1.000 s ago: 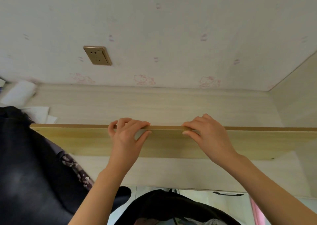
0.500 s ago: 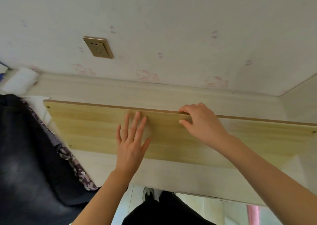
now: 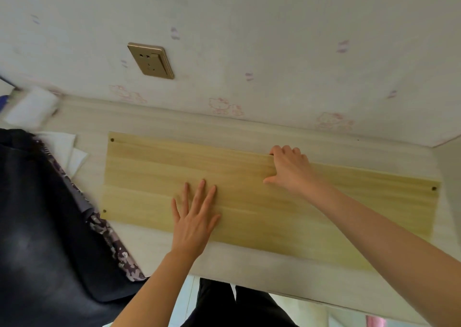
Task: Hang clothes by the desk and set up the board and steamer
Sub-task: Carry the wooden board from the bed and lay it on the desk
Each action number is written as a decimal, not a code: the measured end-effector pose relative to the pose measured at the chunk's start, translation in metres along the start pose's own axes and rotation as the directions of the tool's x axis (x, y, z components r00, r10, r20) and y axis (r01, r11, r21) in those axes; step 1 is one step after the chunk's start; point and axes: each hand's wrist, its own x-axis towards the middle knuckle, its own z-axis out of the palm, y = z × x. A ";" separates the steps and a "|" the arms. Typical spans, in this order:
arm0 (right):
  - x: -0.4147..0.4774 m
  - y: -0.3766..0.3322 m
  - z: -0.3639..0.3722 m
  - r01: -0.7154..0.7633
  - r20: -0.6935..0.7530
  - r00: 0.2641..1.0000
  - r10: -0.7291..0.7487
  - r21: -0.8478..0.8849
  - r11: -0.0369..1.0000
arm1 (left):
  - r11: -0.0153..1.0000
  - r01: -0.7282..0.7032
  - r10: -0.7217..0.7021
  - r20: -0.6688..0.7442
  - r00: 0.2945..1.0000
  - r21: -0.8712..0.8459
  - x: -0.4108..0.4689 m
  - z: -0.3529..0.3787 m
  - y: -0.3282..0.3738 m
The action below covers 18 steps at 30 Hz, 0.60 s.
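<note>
Laying board (image 3: 154,177) flat on desk (image 3: 249,259): left hand (image 3: 193,223) spread open pressing, right hand (image 3: 289,168) clamped on far edge; release fingers last.

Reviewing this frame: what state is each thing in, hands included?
Board: lying flat on the desk, its top bare.
Left hand: open, palm flat on the board.
Right hand: fingers curled over the board's far edge.
Dark clothes: heaped on the desk's left end, not hung.
Socket: nothing plugged in.
</note>
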 end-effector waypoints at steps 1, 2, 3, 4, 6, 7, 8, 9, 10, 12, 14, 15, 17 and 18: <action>0.006 0.000 0.003 -0.016 0.035 0.999 0.016 -0.004 1.000 | 1.000 0.004 -0.004 0.022 1.000 0.005 0.001 0.003 -0.003; 0.011 -0.001 0.005 -0.029 0.070 0.997 0.030 -0.008 1.000 | 1.000 0.008 -0.009 0.043 0.999 0.010 0.003 0.007 -0.007; 0.016 -0.001 0.008 -0.036 0.101 0.994 0.037 -0.012 0.999 | 1.000 0.015 -0.016 0.059 0.998 0.011 0.004 0.009 -0.011; 0.021 -0.001 0.011 -0.039 0.127 0.991 0.040 -0.010 0.999 | 1.000 0.025 -0.025 0.068 0.997 0.007 0.005 0.011 -0.014; 0.029 0.000 0.017 -0.039 0.168 0.985 0.038 0.005 0.999 | 0.999 0.036 -0.036 0.093 0.995 0.002 0.008 0.014 -0.017; 0.032 0.001 0.019 -0.043 0.181 0.983 0.040 0.013 0.999 | 0.999 0.035 -0.035 0.108 0.994 0.009 0.010 0.014 -0.017; 0.035 0.001 0.022 -0.049 0.194 0.980 0.044 0.021 0.999 | 0.999 0.034 -0.036 0.122 0.992 0.017 0.010 0.016 -0.018; 0.037 0.002 0.024 -0.056 0.207 0.977 0.049 0.030 0.998 | 0.999 0.034 -0.037 0.134 0.990 0.021 0.010 0.017 -0.018; 0.039 0.002 0.026 -0.066 0.222 0.974 0.055 0.042 0.997 | 0.999 0.036 -0.038 0.137 0.990 0.018 0.011 0.019 -0.019; 0.043 0.002 0.029 -0.088 0.247 0.967 0.068 0.068 0.994 | 0.999 0.040 -0.040 0.135 0.990 0.002 0.012 0.022 -0.020; 0.047 0.002 0.033 -0.100 0.259 0.963 0.076 0.081 0.992 | 0.999 0.039 -0.036 0.144 0.989 -0.020 0.014 0.026 -0.021; 0.048 0.002 0.035 -0.103 0.262 0.962 0.078 0.081 0.991 | 0.999 0.041 -0.037 0.141 0.989 -0.028 0.014 0.026 -0.022; 0.049 0.002 0.037 -0.108 0.266 0.960 0.082 0.081 0.991 | 0.998 0.048 -0.043 0.129 0.991 -0.034 0.014 0.026 -0.022; 0.050 0.002 0.038 -0.112 0.265 0.960 0.085 0.087 0.990 | 0.998 0.049 -0.045 0.127 0.991 -0.030 0.013 0.026 -0.022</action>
